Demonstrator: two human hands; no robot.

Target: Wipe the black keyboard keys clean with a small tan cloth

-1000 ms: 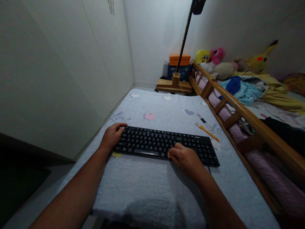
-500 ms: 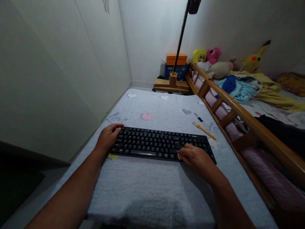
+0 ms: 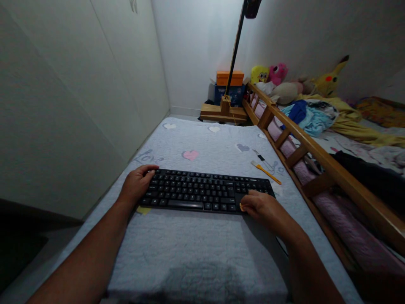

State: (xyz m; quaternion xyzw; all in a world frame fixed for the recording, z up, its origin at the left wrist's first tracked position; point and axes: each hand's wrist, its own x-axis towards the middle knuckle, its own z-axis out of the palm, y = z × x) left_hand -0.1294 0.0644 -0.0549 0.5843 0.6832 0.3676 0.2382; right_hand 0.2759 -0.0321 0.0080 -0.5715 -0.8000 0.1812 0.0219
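Observation:
A black keyboard [image 3: 190, 191] lies flat across the patterned cover. My left hand [image 3: 136, 182] is closed around its left end, with the thumb and fingers at the upper left corner. Over the right part, my right hand [image 3: 257, 206] is closed, pinching a small orange-yellow piece [image 3: 242, 207] against the keyboard's lower edge, just right of the main keys. Most of that piece is hidden by the fingers. Beyond the keyboard's right end lie a brush with a yellow handle [image 3: 268, 174] and a thin wire tool with a black band [image 3: 260, 158].
A light bedcover with hearts [image 3: 190, 253] covers the surface. A wooden bed rail [image 3: 300, 131] runs along the right, with clothes and plush toys [image 3: 278, 74] behind it. White cabinet doors [image 3: 79, 84] stand at left. A wooden stand [image 3: 225, 105] and boxes [image 3: 230, 78] are at the far end.
My right hand has slid a little rightward along the keyboard's lower edge with the orange-yellow piece. My left hand stays at the left end. The whole view has shifted slightly.

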